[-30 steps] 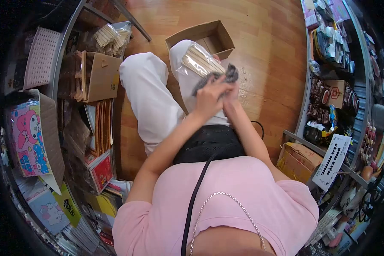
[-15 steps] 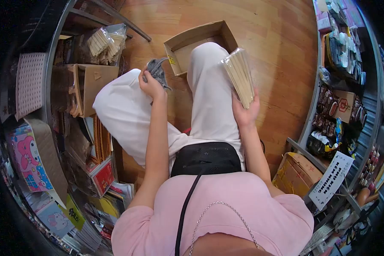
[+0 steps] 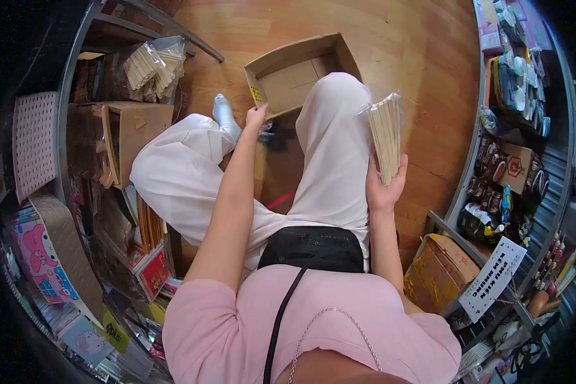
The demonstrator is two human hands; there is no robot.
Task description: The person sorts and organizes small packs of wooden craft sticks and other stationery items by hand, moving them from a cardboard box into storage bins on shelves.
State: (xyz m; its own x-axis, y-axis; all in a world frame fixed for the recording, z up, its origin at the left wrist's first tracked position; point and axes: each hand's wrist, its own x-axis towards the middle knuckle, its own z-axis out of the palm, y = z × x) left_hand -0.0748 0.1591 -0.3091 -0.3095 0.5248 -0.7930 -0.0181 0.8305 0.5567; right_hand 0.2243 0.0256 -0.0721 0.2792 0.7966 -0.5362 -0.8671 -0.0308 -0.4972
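My left hand [image 3: 256,118] is closed at the near left corner of an open cardboard box [image 3: 281,99] on the floor, its fingers on the box's edge. Just below that hand is a small dark, blurred thing [image 3: 272,136] that I cannot make out. My right hand [image 3: 385,185], beside my right knee, grips the lower end of a clear plastic pack of flat wooden sticks [image 3: 385,137], which stands nearly upright.
More packs of wooden sticks [image 3: 150,67] lie on the left shelf above a brown carton [image 3: 137,134]. Shelves of packaged goods line the right, with a taped carton [image 3: 438,275] and a printed sign [image 3: 493,278] low down. A metal leg [image 3: 185,32] slants at the upper left.
My left hand has moved from my left knee to the box corner, and the grey cloth has left it. My right hand has shifted right and nearer me with the sticks.
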